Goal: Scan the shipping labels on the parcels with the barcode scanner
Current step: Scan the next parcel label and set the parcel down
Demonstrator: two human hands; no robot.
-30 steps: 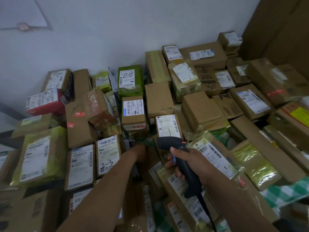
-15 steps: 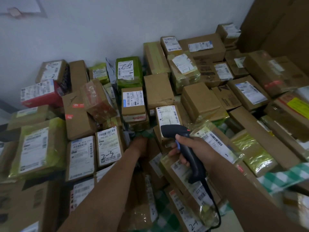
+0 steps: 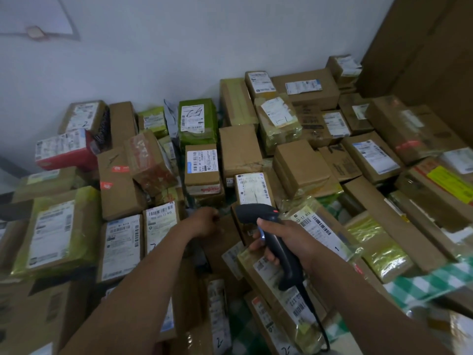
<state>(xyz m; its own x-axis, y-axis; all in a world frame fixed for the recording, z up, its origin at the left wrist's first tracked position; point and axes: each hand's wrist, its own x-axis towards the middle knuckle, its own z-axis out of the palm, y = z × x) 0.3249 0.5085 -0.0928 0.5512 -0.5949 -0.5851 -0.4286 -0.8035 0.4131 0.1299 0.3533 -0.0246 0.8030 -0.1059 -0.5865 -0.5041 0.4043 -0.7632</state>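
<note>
Cardboard cartons and film-wrapped parcels form a pile [image 3: 299, 165] against a white wall [image 3: 204, 47]. Every unit is taped or wrapped shut, so contents cannot be seen. A green-and-white checked cloth [image 3: 422, 284] shows beneath the parcels at lower right.

Labels: most upper faces carry a white shipping label with barcodes.
- The green-wrapped parcel [image 3: 197, 135] near the wall bears a handwritten mark that appears to read "2-4".
- The brown carton [image 3: 202, 175] just in front of it has a label with a blue tab on its left edge; the print is too small to read reliably.
- The labelled carton [image 3: 253, 190] directly ahead of the scanner shows "50" at the label's top left corner.
- The clear-wrapped parcel [image 3: 320, 226] just right of the scanner shows "02-12 815" and a handwritten "1".
- A red parcel [image 3: 64, 152] lies at far left.
- A yellow label [image 3: 448, 179] sits on a carton at far right.

Hands: the right hand [image 3: 289, 239] grips the black barcode scanner [image 3: 256, 213] by its handle, fingers curled round it. The scanner is held above the pile, head aimed forward, with a small red light showing on top. Its cable [image 3: 314, 316] drops from the handle base. The left hand [image 3: 204, 222] reaches into a gap between parcels, back of the hand up, fingers bent downward. Whether they hold anything cannot be told.
</note>
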